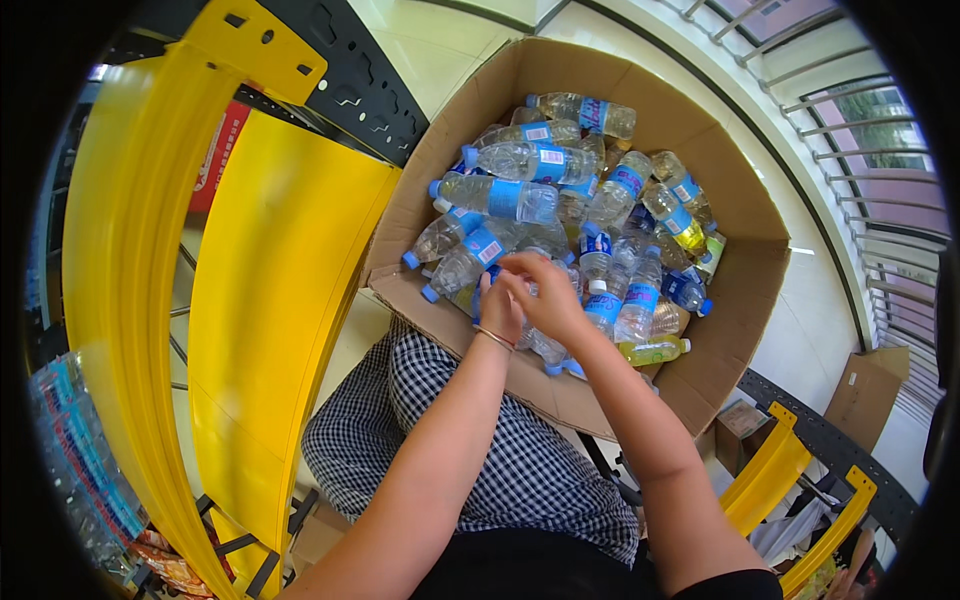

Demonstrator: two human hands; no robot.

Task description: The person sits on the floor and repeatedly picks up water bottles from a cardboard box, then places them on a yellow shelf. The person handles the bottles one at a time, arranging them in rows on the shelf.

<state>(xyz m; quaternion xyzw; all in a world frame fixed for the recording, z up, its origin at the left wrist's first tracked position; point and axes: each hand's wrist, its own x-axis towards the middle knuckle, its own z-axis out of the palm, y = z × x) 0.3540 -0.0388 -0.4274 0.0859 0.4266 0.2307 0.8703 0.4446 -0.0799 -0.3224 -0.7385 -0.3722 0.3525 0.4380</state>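
A large cardboard box (pixel 745 320) in front of me holds many clear plastic bottles with blue labels and caps. My left hand (pixel 500 312), a thin band round its wrist, is over the box's near side with its fingers closed. Against it, my right hand (pixel 545 292) has its fingers bent inward. What the two hands hold between them is hidden by the fingers; a bit of dark blue shows just beyond them. Past my hands lies a clear bottle (pixel 462 268) on its side. A bottle with yellow liquid (pixel 655 350) lies to the right of my right hand.
Yellow metal shelving (pixel 285 300) stands close on my left, with a black perforated post (pixel 365 90) behind it. A railing (pixel 850 130) runs along the far right. Smaller cardboard boxes (pixel 868 395) and more yellow beams (pixel 765 470) are at the lower right.
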